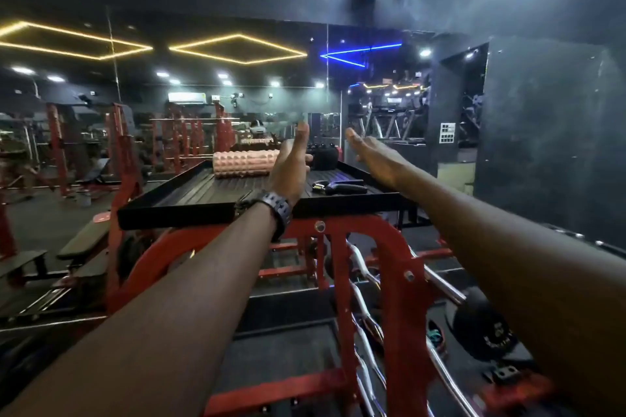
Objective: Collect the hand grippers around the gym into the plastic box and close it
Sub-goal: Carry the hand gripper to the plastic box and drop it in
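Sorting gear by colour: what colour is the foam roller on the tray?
Pale pink, knobbly foam roller; head view.

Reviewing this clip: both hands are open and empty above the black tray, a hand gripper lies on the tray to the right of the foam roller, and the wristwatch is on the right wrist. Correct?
One detail is off. The head view shows the wristwatch on the left wrist, not the right. The rest holds: the left hand and right hand are open and empty above the black tray, and the hand gripper lies right of the foam roller.

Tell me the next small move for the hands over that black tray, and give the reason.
Probably lower the right hand onto the hand gripper lying near the right edge of the black tray and close the fingers on it. Both hands are open and empty above the tray, the right one is nearer, and the left hand hovers by the foam roller.
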{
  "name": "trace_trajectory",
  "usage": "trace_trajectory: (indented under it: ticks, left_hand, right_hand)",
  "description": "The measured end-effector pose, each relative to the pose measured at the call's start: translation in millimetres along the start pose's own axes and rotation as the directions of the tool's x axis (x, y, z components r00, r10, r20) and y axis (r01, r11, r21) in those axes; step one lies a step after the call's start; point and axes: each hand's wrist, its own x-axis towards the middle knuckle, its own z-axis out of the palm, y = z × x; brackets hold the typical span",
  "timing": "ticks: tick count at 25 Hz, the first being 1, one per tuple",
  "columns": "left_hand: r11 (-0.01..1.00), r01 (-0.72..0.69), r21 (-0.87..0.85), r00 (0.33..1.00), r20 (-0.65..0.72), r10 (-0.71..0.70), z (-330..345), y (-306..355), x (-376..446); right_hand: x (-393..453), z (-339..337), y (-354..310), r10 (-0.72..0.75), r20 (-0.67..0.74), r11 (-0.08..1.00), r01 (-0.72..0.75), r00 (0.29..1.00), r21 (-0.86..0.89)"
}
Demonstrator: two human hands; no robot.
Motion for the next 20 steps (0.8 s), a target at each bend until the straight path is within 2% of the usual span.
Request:
trace_trajectory:
  ticks: [4, 7, 10, 12, 14, 16, 18, 20]
  left_hand:
    - [0.999, -0.028, 0.017, 0.999, -0.031, 0.028, 22, -25, 64]
    - [0.999, -0.047, 0.016, 0.998, -0.047, 0.048, 32, -46, 104]
    - [0.999, -0.026, 0.042, 0.998, -0.048, 0.028, 34, -59, 129]
    - [0.998, 0.016, 0.058, 0.998, -0.070, -0.012, 34, -64, 141]
    - [0.997, 0.036, 0.069, 0.997, -0.071, -0.031, 34, -67, 152]
    - [0.995, 0.061, 0.074, 0.997, -0.040, -0.058, 38, -65, 155]
    - [0.997, 0.063, 0.053, 0.998, -0.023, -0.062, 42, -63, 156]
    - [0.998, 0.068, -0.003, 0.998, 0.001, -0.068, 50, -50, 153]
  right_hand:
    - [59, 24, 41, -0.076, 0.069, 0.984, 0.086, 0.995, -0.154]
    - [115, 40, 73, -0.076, 0.122, 0.949, 0.109, 0.990, -0.295]
    - [155, 58, 92, -0.052, 0.249, 0.883, 0.161, 0.967, -0.441]
    - [176, 67, 98, 0.055, 0.365, 0.854, 0.146, 0.929, -0.500]
    - [187, 68, 99, 0.165, 0.485, 0.877, 0.097, 0.859, -0.471]
    - [190, 69, 101, 0.175, 0.560, 0.881, 0.125, 0.810, -0.456]
    - [187, 70, 104, 0.089, 0.508, 0.815, 0.230, 0.857, -0.532]
    - [178, 63, 105, 0.005, 0.403, 0.796, 0.240, 0.915, -0.556]
